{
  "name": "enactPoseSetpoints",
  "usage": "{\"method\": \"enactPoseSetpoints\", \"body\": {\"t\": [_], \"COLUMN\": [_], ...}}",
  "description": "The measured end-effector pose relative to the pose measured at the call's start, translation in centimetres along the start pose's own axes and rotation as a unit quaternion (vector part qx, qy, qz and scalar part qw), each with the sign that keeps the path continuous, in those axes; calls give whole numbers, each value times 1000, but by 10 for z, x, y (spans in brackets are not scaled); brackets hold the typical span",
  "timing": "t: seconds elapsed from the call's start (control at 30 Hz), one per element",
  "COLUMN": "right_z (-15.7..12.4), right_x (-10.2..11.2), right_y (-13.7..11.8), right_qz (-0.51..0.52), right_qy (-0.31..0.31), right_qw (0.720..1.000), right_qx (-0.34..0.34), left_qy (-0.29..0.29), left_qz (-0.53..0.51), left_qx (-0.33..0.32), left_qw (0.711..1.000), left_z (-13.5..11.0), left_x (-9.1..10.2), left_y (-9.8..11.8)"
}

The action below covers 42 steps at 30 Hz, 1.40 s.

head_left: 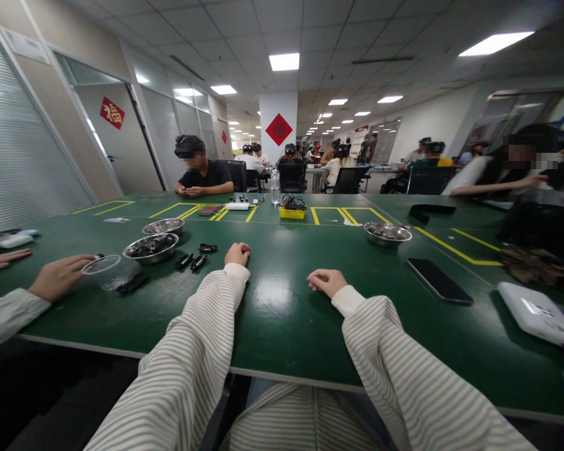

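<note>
My left hand (237,254) rests on the green table (272,338) with its fingers curled in and nothing visible in them. To its left lie several small black parts (197,262), apart from the hand. Across a gap, my right hand (328,282) also rests on the table, fingers loosely closed, with no object showing. Beyond it stands a metal bowl (388,235) with small items inside. A dark phone (439,280) lies to its right. Neither hand touches any of these things.
At left, a co-worker's hand (63,275) is beside a clear plastic cup (106,273). Two metal bowls (151,255) stand close by, the nearer filled with black parts. A yellow tray of cables (292,212) and a bottle (275,188) stand farther back. A white device (538,313) lies right.
</note>
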State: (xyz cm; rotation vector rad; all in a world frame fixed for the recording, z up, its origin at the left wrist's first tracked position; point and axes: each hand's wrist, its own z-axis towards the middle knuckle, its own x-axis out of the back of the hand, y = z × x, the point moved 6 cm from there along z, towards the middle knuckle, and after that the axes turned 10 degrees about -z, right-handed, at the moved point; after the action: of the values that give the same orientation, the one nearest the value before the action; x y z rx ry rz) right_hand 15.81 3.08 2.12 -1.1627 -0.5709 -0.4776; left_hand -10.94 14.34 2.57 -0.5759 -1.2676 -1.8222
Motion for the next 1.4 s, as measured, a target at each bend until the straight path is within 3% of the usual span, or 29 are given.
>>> {"method": "enactPoseSetpoints", "body": {"t": [0.1, 0.33, 0.43, 0.57, 0.73, 0.9, 1.13, 1.27, 1.4], "right_z": [0, -2, -2, -1, -2, -2, -2, -1, 2], "right_x": [0, 0, 0, -1, -2, -3, -3, -1, 6], "right_y": [-1, -5, -4, -4, -6, -7, -7, -6, 1], "right_qz": [-11, -19, -16, -16, -23, -28, -29, -30, -53], "right_qy": [-3, -9, -12, -12, -18, -24, -27, -12, 30], "right_qw": [1000, 1000, 1000, 1000, 1000, 999, 999, 999, 998], "right_qx": [-2, 3, 6, 8, 9, 10, 14, 13, 0], "left_qy": [-36, -40, -25, 40, 15, 37, -30, -98, -159], "left_qz": [26, 29, 11, 7, 60, 89, 96, 39, -51], "left_qx": [6, 31, 29, 40, 56, -64, -151, -245, -343], "left_qw": [999, 998, 999, 998, 996, 993, 984, 964, 924], "left_z": [1, -2, -3, -4, -5, -8, -14, -37, -80], "left_x": [-6, -4, 0, 11, 9, 5, -5, -20, -39], "left_y": [1, -1, -1, -4, -8, 11, 32, 71, 122]}}
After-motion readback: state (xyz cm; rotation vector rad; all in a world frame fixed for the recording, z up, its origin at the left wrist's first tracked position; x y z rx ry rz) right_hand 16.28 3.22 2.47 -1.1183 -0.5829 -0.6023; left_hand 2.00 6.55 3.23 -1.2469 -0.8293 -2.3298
